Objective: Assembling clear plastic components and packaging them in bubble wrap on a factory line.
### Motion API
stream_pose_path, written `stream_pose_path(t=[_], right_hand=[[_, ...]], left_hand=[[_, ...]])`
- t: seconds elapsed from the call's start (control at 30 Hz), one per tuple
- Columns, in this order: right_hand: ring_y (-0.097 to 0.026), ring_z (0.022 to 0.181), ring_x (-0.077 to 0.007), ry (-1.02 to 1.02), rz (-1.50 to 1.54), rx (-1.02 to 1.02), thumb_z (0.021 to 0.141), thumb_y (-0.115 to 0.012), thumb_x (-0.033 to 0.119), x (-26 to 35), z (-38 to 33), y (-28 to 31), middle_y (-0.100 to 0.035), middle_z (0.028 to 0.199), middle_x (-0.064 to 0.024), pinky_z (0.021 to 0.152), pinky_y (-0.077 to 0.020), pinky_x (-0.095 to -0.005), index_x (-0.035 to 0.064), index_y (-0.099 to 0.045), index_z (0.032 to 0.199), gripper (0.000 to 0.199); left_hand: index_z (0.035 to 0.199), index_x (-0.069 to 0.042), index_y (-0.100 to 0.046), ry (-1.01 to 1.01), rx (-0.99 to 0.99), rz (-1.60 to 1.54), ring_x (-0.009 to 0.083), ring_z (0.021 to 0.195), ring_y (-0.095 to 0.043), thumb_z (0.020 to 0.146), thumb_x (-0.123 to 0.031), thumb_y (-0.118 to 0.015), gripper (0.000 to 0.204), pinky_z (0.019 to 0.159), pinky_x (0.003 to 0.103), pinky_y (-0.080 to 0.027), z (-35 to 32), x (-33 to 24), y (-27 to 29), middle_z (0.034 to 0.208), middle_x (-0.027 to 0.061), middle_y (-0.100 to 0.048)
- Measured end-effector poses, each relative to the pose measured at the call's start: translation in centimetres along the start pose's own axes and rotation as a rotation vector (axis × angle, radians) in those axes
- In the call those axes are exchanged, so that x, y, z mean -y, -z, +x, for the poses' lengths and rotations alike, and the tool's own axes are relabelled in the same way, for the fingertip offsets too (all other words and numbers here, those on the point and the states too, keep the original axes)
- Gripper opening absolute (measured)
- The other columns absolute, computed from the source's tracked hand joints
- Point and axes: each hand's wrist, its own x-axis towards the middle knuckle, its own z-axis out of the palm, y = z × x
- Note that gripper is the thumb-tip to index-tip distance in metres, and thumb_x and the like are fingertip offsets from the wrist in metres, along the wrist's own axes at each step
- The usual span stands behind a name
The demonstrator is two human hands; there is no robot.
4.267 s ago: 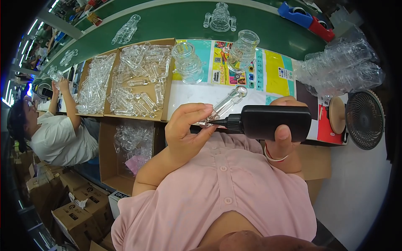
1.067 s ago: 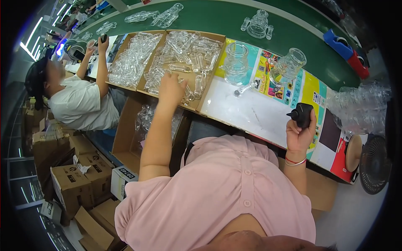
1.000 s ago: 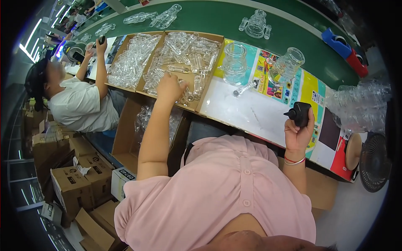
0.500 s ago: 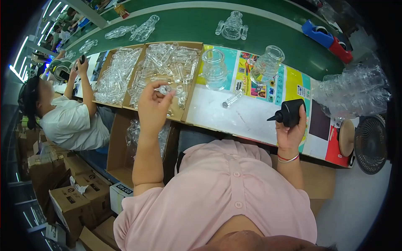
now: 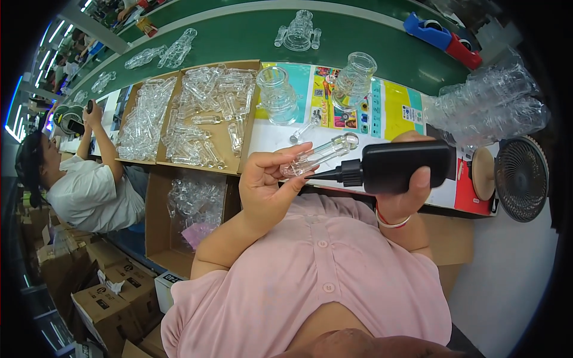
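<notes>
My left hand (image 5: pixel 262 185) pinches the lower end of a clear, tube-shaped piece (image 5: pixel 325 154) with a round knob at its far end. My right hand (image 5: pixel 397 206) is wrapped round a black squeeze bottle (image 5: pixel 412 162), tipped sideways. Its thin nozzle points left and reaches the tube's end at my left fingertips; whether it touches is unclear. Beyond my hands lies another clear tube (image 5: pixel 306 127). Two clear ribbed vessels, one on the left (image 5: pixel 278 98) and one on the right (image 5: pixel 354 82), stand behind it on a printed sheet (image 5: pixel 268 141).
A carton of loose clear tubes (image 5: pixel 222 136) sits left, with a similar carton (image 5: pixel 143 119) beyond. A clear assembly (image 5: pixel 298 31) stands on the green bench (image 5: pixel 239 42). At right are wrapped vessels (image 5: pixel 489 104), a tape dispenser (image 5: pixel 439 39) and a black fan (image 5: pixel 523 179). Another person (image 5: pixel 89 185) works at left.
My left hand has come back from the carton with the clear tube. My right hand has brought the black bottle up and left, its nozzle now at the tube's end.
</notes>
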Motion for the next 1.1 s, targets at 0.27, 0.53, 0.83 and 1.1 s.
stream_pose_path(t=[0.27, 0.53, 0.83, 1.1], right_hand=[[-0.049, 0.071, -0.0181, 0.28, -0.432, 0.336, 0.083, -0.049, 0.055, 2.2, -0.5, 0.6, -0.051, 0.078, -0.011, 0.067, -0.0415, -0.0277, 0.0006, -0.042, 0.099, 0.057], [-0.056, 0.074, -0.0227, 0.475, -0.298, 0.531, 0.075, -0.067, 0.021, 1.6, -0.2, 1.7, -0.056, 0.086, -0.016, 0.064, -0.0455, -0.0313, -0.0051, -0.047, 0.108, 0.047], [-0.054, 0.072, -0.0162, 0.186, -0.25, 0.273, 0.074, -0.065, 0.025, 1.9, -0.3, 0.0, -0.056, 0.083, -0.0113, 0.064, -0.0436, -0.0269, -0.0044, -0.051, 0.097, 0.039], [-0.055, 0.071, -0.0207, 0.307, -0.358, 0.464, 0.072, -0.066, 0.019, 3.1, 0.8, 0.9, -0.056, 0.083, -0.0138, 0.064, -0.0441, -0.0293, -0.0046, -0.053, 0.094, 0.035]], left_hand=[[0.101, -0.001, -0.041, -0.105, 0.009, 0.101, 0.0286, 0.11, -0.053, 0.074, 0.015, -0.06, 0.036, 0.086, 0.032, -0.048, -0.9, 0.4, 0.2, 0.117, 0.0304, -0.05], [0.099, -0.001, -0.044, -0.158, -0.004, 0.165, 0.0287, 0.109, -0.053, 0.072, 0.014, -0.062, 0.035, 0.087, 0.033, -0.047, -1.0, 0.4, 0.3, 0.115, 0.0294, -0.052], [0.097, -0.001, -0.048, -0.223, 0.029, 0.332, 0.0285, 0.106, -0.056, 0.07, 0.012, -0.066, 0.035, 0.083, 0.032, -0.049, -0.9, 0.2, 0.5, 0.11, 0.0262, -0.056], [0.095, -0.002, -0.057, -0.357, 0.022, 0.613, 0.0261, 0.09, -0.063, 0.063, 0.01, -0.07, 0.037, 0.074, 0.028, -0.051, -0.5, -0.5, 0.4, 0.1, 0.018, -0.062]])
